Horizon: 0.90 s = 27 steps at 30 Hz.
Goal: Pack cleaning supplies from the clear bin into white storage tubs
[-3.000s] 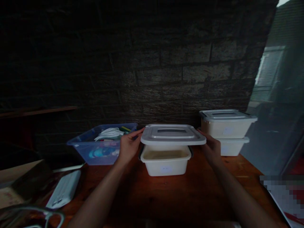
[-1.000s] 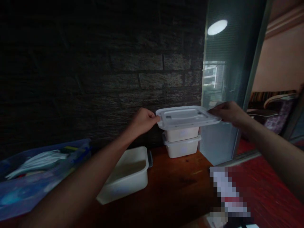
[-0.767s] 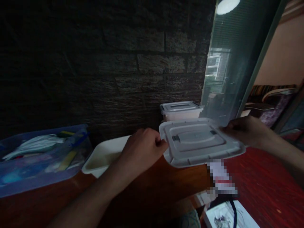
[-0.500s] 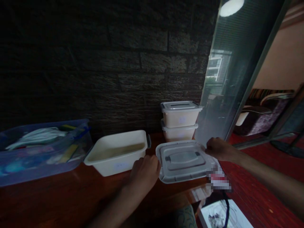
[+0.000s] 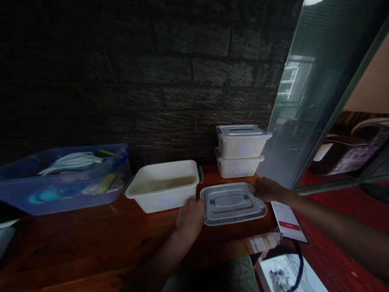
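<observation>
A translucent grey plastic lid [image 5: 232,203] with a raised oval centre is low over the wooden table, flat; I cannot tell if it touches. My left hand [image 5: 191,215] is closed on the lid's left edge. At the opposite edge, my right hand [image 5: 267,189] is closed on the lid's right side. Just left of the lid stands an open cream storage box [image 5: 170,198], with a dark handle on its right end and a small label in front. Its inner floor is mostly hidden.
Two lidded cream boxes, upper box [image 5: 243,146] on lower box [image 5: 240,167], stand against the stone wall. A clear blue bin [image 5: 75,194] of cloths is at the left. A phone-like screen [image 5: 287,221] and a white box [image 5: 291,271] lie at the right front.
The lid, held in both hands, has come down and away from the stacked boxes, nearer the table. The camera has turned a little left, so the scene sits farther right.
</observation>
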Motion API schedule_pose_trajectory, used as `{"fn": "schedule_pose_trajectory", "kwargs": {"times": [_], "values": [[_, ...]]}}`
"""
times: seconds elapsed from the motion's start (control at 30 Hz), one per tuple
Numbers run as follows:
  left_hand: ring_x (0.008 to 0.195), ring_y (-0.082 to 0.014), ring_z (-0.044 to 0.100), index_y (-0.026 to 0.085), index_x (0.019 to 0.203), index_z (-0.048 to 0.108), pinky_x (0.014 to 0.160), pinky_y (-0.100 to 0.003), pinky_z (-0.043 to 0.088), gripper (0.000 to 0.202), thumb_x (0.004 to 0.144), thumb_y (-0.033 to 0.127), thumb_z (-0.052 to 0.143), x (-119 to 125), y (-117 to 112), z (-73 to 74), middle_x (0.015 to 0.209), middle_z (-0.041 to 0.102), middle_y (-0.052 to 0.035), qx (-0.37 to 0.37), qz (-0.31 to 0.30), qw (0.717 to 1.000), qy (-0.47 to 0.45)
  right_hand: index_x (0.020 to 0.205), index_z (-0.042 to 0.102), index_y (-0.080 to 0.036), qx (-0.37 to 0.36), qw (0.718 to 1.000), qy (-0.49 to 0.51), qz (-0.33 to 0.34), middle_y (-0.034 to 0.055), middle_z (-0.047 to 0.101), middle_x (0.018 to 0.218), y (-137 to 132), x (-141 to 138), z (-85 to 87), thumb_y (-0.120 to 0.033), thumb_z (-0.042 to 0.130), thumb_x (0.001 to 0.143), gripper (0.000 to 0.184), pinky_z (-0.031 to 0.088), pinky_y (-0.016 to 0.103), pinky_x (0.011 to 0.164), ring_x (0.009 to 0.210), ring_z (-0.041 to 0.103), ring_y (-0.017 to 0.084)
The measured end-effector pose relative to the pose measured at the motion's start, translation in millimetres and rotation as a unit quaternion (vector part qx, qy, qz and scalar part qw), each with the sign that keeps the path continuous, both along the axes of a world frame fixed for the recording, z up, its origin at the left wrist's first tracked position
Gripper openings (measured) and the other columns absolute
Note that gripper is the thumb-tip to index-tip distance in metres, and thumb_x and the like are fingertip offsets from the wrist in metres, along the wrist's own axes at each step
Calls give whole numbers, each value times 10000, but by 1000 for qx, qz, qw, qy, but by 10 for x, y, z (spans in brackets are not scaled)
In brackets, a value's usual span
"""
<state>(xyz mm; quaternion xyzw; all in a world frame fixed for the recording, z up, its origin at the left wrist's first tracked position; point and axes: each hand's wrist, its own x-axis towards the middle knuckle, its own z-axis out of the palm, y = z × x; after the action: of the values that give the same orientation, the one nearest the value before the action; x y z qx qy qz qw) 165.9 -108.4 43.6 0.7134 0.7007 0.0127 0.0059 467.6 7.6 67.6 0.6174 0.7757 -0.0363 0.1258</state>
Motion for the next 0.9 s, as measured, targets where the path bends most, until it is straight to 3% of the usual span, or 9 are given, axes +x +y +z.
{"fn": "schedule_pose_trajectory", "kwargs": {"times": [0.27, 0.33, 0.43, 0.57, 0.63, 0.8, 0.9], "values": [[973, -317, 734, 104, 1021, 733, 795, -397, 579, 347, 961, 55, 394, 18, 82, -94, 989, 744, -207, 15, -2, 1000, -24, 1105, 673, -131, -32, 999, -23, 11, 80, 695, 1090, -6, -74, -43, -373, 636, 992, 271, 587, 390, 839, 954, 685, 197], [972, -309, 732, 108, 1025, 726, 796, -376, 567, 300, 1004, 181, 436, 9, 58, -82, 989, 740, -208, 21, -3, 999, -32, 1091, 677, -132, -34, 999, -24, 8, 74, 700, 1066, -20, -85, -4, -385, 634, 992, 276, 588, 383, 827, 932, 689, 191], [942, -313, 733, 125, 1044, 702, 764, -373, 547, 419, 1037, 427, 412, -58, -55, 9, 1000, 737, -198, 34, -8, 999, -40, 1051, 694, -121, -18, 1000, -17, 3, 83, 719, 1009, -34, -82, 129, -419, 624, 989, 312, 580, 376, 805, 897, 698, 192], [755, -299, 725, 205, 955, 668, 630, -349, 460, 510, 1030, 572, 323, -222, -259, 325, 842, 742, -117, 66, -25, 995, -71, 865, 762, -83, 18, 999, 25, 31, 184, 746, 867, -65, -125, 476, -415, 597, 964, 384, 509, 327, 696, 825, 717, 253], [689, -256, 698, 238, 838, 639, 593, -317, 390, 485, 1016, 591, 360, -302, -328, 544, 740, 715, -53, 103, -43, 986, -122, 832, 778, -106, 35, 996, 57, 59, 163, 750, 812, -107, -237, 704, -411, 596, 951, 375, 458, 297, 649, 767, 709, 243], [559, -140, 559, 218, 697, 576, 577, -278, 330, 428, 992, 517, 493, -540, -335, 1067, 591, 599, 27, 237, -97, 933, -251, 921, 776, -152, 116, 970, 166, 136, 73, 745, 806, -306, -883, 1218, -469, 494, 1003, 432, 389, 253, 623, 691, 641, 158], [539, -119, 517, 202, 693, 600, 554, -258, 331, 401, 975, 480, 537, -849, -234, 1243, 571, 560, 35, 307, -87, 892, -321, 864, 761, -162, 131, 946, 224, 192, 37, 712, 719, -394, -1349, 1315, -487, 477, 1012, 456, 361, 245, 586, 662, 612, 143]]}}
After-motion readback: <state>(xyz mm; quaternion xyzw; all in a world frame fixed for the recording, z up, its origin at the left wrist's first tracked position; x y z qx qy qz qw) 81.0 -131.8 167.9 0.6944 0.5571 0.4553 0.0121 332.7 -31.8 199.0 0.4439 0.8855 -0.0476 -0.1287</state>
